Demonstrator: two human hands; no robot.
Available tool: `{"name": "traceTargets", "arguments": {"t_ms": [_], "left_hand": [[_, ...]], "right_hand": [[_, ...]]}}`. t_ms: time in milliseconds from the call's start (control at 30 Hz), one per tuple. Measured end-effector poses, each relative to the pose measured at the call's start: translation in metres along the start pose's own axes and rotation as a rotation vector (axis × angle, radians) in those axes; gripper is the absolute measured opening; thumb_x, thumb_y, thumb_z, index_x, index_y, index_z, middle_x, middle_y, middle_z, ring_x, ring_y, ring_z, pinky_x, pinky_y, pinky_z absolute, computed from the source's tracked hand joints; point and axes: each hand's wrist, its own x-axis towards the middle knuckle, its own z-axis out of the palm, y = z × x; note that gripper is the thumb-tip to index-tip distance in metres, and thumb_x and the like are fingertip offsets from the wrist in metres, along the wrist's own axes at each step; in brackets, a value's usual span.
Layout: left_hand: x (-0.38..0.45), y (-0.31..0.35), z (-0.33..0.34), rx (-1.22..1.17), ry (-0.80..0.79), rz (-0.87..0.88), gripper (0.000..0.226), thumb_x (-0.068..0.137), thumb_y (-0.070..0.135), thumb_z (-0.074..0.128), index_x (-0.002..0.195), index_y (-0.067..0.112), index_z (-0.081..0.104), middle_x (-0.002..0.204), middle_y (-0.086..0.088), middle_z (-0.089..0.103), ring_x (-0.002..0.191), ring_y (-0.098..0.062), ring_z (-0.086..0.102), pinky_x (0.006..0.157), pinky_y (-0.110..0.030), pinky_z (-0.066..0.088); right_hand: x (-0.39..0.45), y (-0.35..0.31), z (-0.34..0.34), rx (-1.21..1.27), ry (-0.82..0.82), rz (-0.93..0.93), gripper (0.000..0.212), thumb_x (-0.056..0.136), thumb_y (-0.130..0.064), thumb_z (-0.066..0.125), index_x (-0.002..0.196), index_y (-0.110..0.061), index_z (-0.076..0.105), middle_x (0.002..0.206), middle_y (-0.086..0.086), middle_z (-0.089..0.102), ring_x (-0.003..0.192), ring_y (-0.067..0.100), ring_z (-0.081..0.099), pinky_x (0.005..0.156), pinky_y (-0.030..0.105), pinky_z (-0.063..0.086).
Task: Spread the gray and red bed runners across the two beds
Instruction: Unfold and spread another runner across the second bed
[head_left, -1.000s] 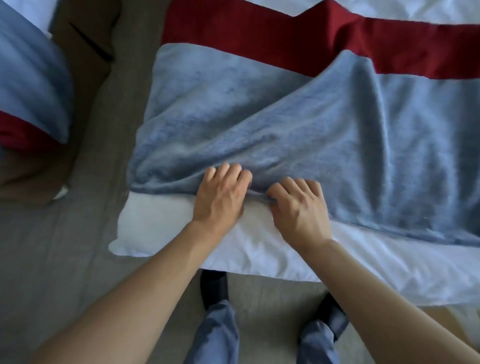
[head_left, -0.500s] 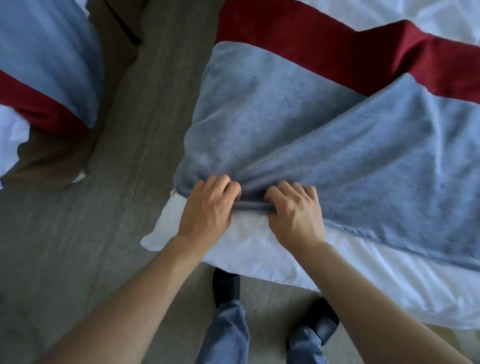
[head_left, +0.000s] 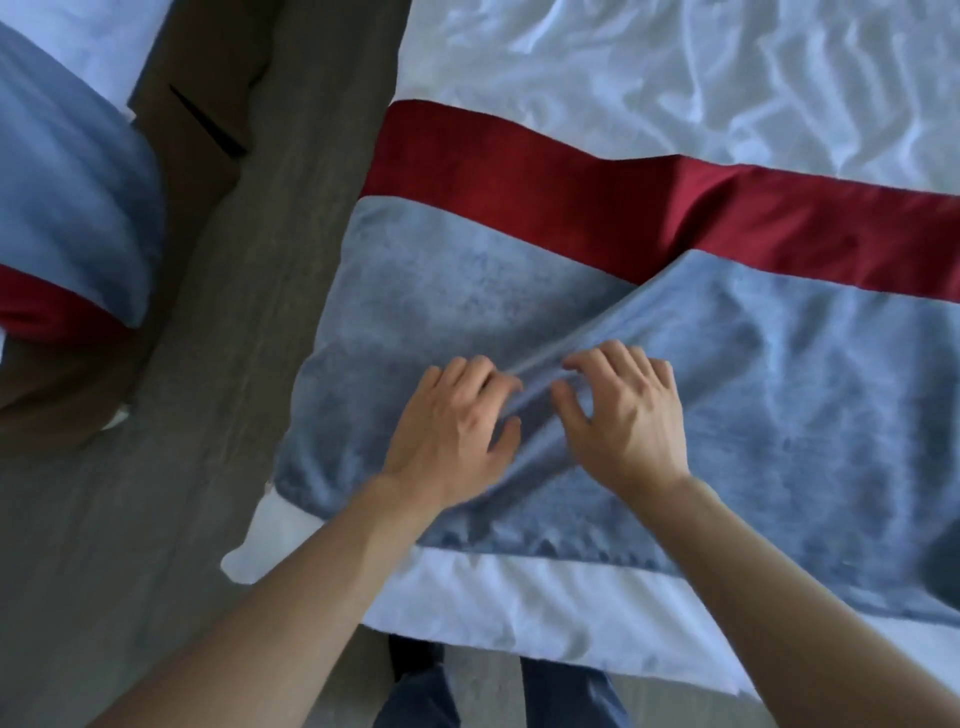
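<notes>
At the foot of the near bed (head_left: 519, 618), 2 hands rest on the gray runner (head_left: 810, 415). No brand, label or legible writing is visible on any fabric.

The gray runner lies across the white bedding with its long axis running from 9 o'clock to 3 o'clock, tilted slightly down toward 3 o'clock. Its end reaches the bed's edge at 9 o'clock. The red runner (head_left: 545, 208) lies parallel to it and directly beyond it, at 12 o'clock, the 2 bands touching along their shared edge. A diagonal fold ridge (head_left: 613, 312) in the gray fabric rises from between the hands toward 1 o'clock.

The left hand (head_left: 452, 441) lies palm down, fingers loosely curled, on the 9 o'clock side of the ridge. The right hand (head_left: 623, 421) lies palm down on the 3 o'clock side, fingertips bent against the ridge. Neither hand is closed around the fabric; both press on it from above.

At 9 o'clock, across a strip of floor (head_left: 249, 322), the second bed (head_left: 72, 67) carries gray and red fabric over its corner.
</notes>
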Motion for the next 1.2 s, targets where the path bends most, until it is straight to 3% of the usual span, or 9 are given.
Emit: {"name": "traceTargets", "arguments": {"t_ms": [133, 300, 467, 667, 733, 900, 1200], "left_hand": [[0.076, 0.002, 0.001, 0.032, 0.068, -0.056, 0.023, 0.084, 0.019, 0.063, 0.106, 0.012, 0.067, 0.098, -0.005, 0.060, 0.089, -0.028, 0.057, 0.075, -0.043, 0.044], [0.168, 0.003, -0.001, 0.144, 0.066, -0.108, 0.025, 0.088, 0.019, 0.062, 0.112, 0.014, 0.065, 0.106, -0.004, 0.060, 0.096, -0.029, 0.054, 0.079, -0.043, 0.042], [0.230, -0.015, -0.002, 0.238, 0.026, -0.190, 0.038, 0.091, 0.024, 0.060, 0.129, 0.017, 0.058, 0.124, -0.001, 0.057, 0.110, -0.026, 0.052, 0.089, -0.041, 0.041], [0.274, -0.060, -0.006, 0.298, -0.033, -0.194, 0.045, 0.091, 0.016, 0.057, 0.136, 0.016, 0.052, 0.136, -0.002, 0.051, 0.123, -0.026, 0.046, 0.095, -0.041, 0.036], [0.284, -0.071, -0.003, 0.291, -0.028, -0.185, 0.040, 0.091, 0.014, 0.057, 0.131, 0.017, 0.056, 0.129, -0.002, 0.055, 0.120, -0.026, 0.048, 0.096, -0.041, 0.034], [0.305, -0.092, -0.003, 0.251, -0.030, -0.172, 0.018, 0.089, 0.010, 0.055, 0.097, 0.022, 0.065, 0.094, 0.005, 0.062, 0.097, -0.022, 0.054, 0.088, -0.037, 0.030], [0.305, -0.147, -0.020, 0.238, 0.012, -0.171, 0.019, 0.088, 0.011, 0.050, 0.094, 0.021, 0.064, 0.091, 0.004, 0.063, 0.090, -0.023, 0.055, 0.085, -0.039, 0.030]], "right_hand": [[0.053, 0.057, -0.016, -0.021, 0.028, 0.058, 0.016, 0.091, -0.024, 0.062, 0.103, -0.014, 0.068, 0.097, 0.003, 0.066, 0.089, 0.028, 0.060, 0.086, 0.042, 0.041], [0.119, 0.108, -0.035, -0.030, 0.041, 0.018, 0.016, 0.089, -0.020, 0.065, 0.104, -0.014, 0.069, 0.097, 0.003, 0.065, 0.090, 0.029, 0.059, 0.085, 0.043, 0.041], [0.178, 0.120, -0.031, -0.054, 0.008, -0.069, 0.025, 0.088, -0.020, 0.063, 0.111, -0.014, 0.068, 0.105, 0.004, 0.065, 0.098, 0.029, 0.059, 0.090, 0.043, 0.041], [0.233, 0.105, -0.001, -0.090, -0.160, -0.055, 0.037, 0.092, -0.032, 0.058, 0.122, -0.012, 0.064, 0.113, 0.007, 0.065, 0.105, 0.030, 0.058, 0.102, 0.043, 0.036], [0.247, 0.101, 0.008, -0.137, -0.221, -0.034, 0.036, 0.093, -0.033, 0.054, 0.121, -0.013, 0.063, 0.112, 0.006, 0.065, 0.105, 0.028, 0.058, 0.103, 0.041, 0.034], [0.275, 0.093, 0.034, -0.206, -0.355, -0.002, 0.021, 0.089, -0.023, 0.052, 0.103, -0.013, 0.065, 0.102, 0.004, 0.065, 0.097, 0.027, 0.057, 0.097, 0.037, 0.030], [0.314, 0.048, 0.072, -0.181, -0.302, -0.096, 0.017, 0.088, -0.016, 0.050, 0.090, -0.012, 0.067, 0.090, 0.006, 0.067, 0.088, 0.031, 0.058, 0.085, 0.040, 0.034]]}}
